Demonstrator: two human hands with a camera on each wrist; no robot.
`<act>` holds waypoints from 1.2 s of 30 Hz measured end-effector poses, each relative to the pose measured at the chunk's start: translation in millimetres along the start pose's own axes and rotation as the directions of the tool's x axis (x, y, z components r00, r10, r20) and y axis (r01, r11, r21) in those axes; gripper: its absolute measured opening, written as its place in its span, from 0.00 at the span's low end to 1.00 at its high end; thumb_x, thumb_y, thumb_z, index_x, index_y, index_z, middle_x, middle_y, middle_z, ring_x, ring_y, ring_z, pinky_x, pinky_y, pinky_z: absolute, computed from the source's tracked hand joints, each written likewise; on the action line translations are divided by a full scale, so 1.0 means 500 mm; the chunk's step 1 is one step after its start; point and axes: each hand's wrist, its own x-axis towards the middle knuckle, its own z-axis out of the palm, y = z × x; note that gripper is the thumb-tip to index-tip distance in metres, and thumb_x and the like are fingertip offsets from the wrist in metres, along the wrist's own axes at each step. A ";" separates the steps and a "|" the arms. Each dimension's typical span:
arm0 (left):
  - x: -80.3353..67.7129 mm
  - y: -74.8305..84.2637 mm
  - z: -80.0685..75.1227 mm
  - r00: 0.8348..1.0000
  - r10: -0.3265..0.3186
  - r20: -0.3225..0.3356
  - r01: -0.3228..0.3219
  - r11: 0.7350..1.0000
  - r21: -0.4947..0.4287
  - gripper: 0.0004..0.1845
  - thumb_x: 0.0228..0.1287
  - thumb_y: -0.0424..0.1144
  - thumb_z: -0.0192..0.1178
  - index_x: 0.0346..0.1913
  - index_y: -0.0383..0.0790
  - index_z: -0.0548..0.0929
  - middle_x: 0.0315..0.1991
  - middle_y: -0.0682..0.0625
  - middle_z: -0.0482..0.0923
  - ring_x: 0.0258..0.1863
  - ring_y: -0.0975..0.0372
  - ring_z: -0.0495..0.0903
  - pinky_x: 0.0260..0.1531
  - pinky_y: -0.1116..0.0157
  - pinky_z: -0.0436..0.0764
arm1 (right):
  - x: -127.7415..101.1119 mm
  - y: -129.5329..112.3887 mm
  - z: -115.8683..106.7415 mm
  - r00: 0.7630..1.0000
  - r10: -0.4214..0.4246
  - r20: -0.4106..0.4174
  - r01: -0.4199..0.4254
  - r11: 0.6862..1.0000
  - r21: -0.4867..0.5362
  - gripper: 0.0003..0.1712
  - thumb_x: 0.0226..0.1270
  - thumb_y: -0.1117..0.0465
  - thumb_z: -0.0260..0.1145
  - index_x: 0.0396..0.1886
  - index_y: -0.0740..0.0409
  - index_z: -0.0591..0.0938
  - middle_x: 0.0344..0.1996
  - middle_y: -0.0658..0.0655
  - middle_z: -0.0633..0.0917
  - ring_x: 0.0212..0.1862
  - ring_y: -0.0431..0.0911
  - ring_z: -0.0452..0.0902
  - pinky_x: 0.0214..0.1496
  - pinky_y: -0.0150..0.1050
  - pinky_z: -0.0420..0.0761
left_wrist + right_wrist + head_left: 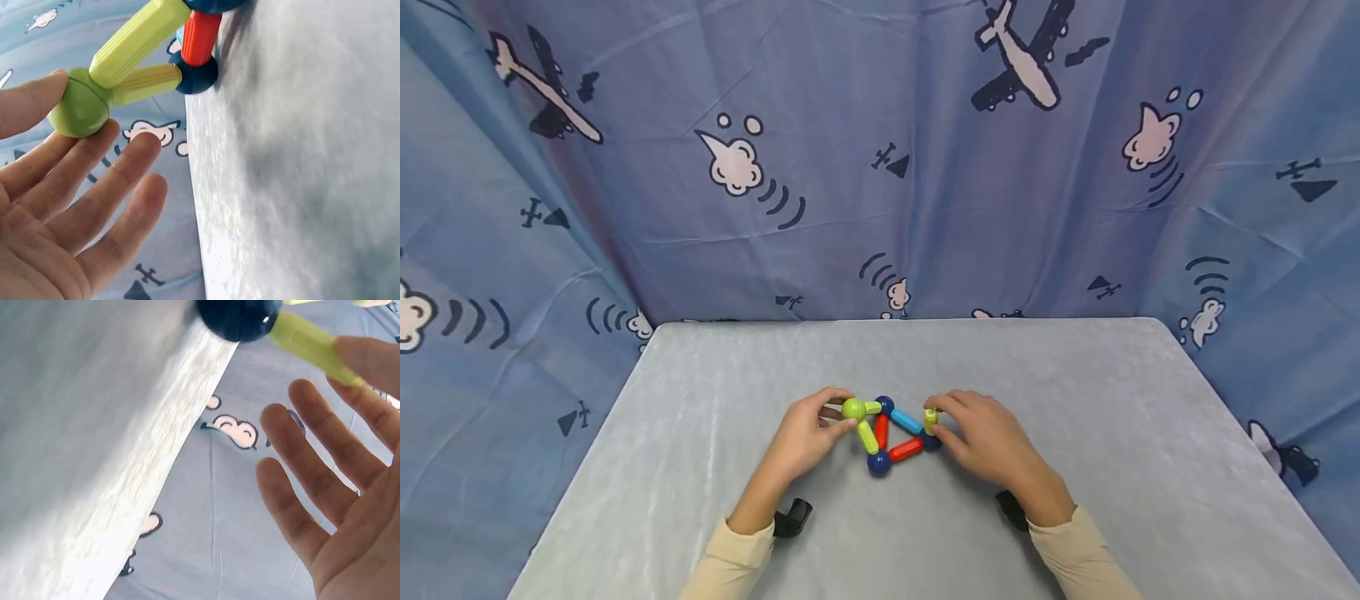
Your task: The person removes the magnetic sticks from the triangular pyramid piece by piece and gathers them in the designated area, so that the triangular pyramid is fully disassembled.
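A flat-bottomed frame of toy rods and balls lies mid-table. My left hand (805,437) pinches its lime green ball (81,103) between thumb and index finger. Two yellow-green rods (867,437) run from that ball to two dark blue balls (878,463). Red rods (906,450) and a light blue rod (907,422) link these with a third dark blue ball (932,441) at the right. Above that third ball, my right hand (988,437) pinches another yellow-green rod (315,349), whose lower end meets the ball. The other right fingers are spread.
A pale grey cloth-covered table (737,367) carries the frame. Blue curtains (850,167) printed with planes and clouds hang behind and at both sides. Each wrist wears a black strap mount (793,518).
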 end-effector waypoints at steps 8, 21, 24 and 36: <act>-0.008 -0.003 -0.005 1.000 -0.001 0.011 0.001 1.000 0.014 0.17 0.61 0.36 0.70 0.53 0.46 0.83 0.50 0.48 0.85 0.44 0.58 0.86 0.46 0.57 0.84 | -0.008 -0.006 0.003 1.000 -0.014 -0.018 0.015 1.000 0.020 0.17 0.64 0.47 0.71 0.52 0.43 0.84 0.46 0.44 0.86 0.49 0.43 0.83 0.52 0.45 0.83; -0.007 -0.021 -0.010 0.999 -0.025 0.047 0.023 0.999 0.041 0.18 0.61 0.36 0.70 0.54 0.41 0.82 0.51 0.45 0.84 0.45 0.53 0.87 0.46 0.56 0.85 | -0.019 0.033 -0.022 1.000 0.014 -0.004 -0.014 1.000 -0.005 0.14 0.59 0.56 0.76 0.44 0.49 0.84 0.41 0.47 0.88 0.44 0.43 0.84 0.47 0.44 0.83; -0.003 -0.027 -0.010 0.998 -0.035 0.052 0.032 0.998 0.052 0.18 0.61 0.35 0.69 0.54 0.40 0.82 0.52 0.45 0.84 0.44 0.55 0.87 0.45 0.57 0.85 | -0.020 0.051 -0.026 0.999 0.034 0.009 -0.034 0.999 0.008 0.14 0.57 0.58 0.76 0.43 0.51 0.84 0.40 0.47 0.88 0.43 0.43 0.84 0.45 0.44 0.83; -0.002 -0.048 0.003 0.996 0.002 0.093 -0.014 0.992 0.126 0.18 0.59 0.33 0.70 0.54 0.43 0.84 0.50 0.48 0.85 0.42 0.60 0.85 0.44 0.58 0.82 | -0.031 0.089 -0.038 0.992 0.071 0.109 -0.073 0.997 0.011 0.13 0.56 0.61 0.77 0.43 0.52 0.88 0.41 0.50 0.89 0.45 0.47 0.85 0.50 0.49 0.83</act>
